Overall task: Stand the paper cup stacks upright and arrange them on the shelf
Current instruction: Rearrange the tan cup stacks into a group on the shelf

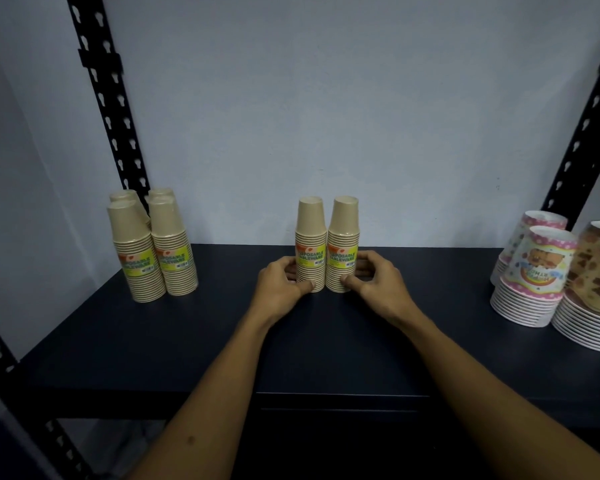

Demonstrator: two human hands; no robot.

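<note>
Two tan paper cup stacks stand upright, rims down, side by side at the middle of the dark shelf (187,341). My left hand (281,285) grips the base of the left middle stack (310,237). My right hand (378,282) grips the base of the right middle stack (343,237). Both carry a yellow "disposable tableware" label. At the left, several more tan stacks (153,244) stand upright in a tight group, two in front and two behind.
Printed paper cup stacks (534,271) and brown patterned ones (596,289) stand at the right end of the shelf. Black perforated uprights (101,81) frame the shelf left and right. A pale wall closes the back.
</note>
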